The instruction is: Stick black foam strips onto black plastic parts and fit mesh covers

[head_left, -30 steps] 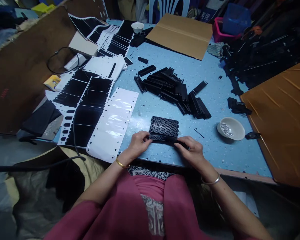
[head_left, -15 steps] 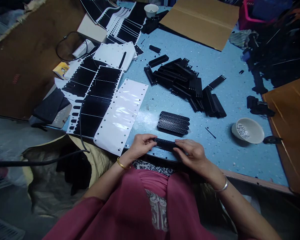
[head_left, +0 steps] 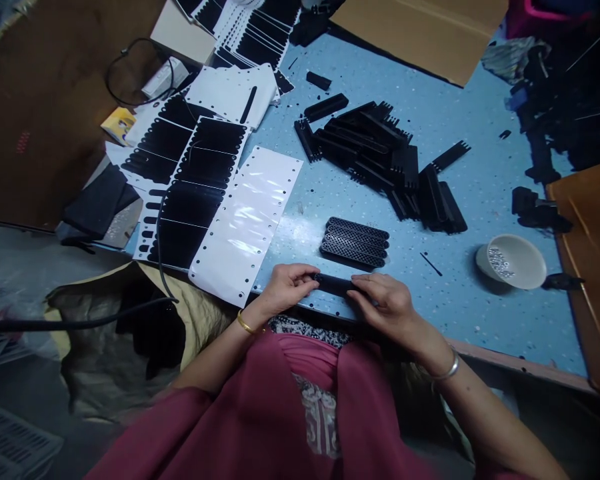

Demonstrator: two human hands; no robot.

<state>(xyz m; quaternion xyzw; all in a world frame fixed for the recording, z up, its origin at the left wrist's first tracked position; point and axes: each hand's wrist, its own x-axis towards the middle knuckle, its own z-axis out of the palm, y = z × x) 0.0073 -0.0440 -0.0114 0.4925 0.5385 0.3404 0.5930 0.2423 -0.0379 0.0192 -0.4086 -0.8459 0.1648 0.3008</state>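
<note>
Black strip point(head_left: 335, 285) — long axis crosswise — spans left hand point(head_left: 291, 287) to right hand point(head_left: 384, 301).

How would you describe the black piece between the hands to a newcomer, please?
Start at the blue table and find its near edge. There, the left hand and right hand hold a slim black piece by its ends. Unlike the patterned black block just beyond, it is held.
</note>
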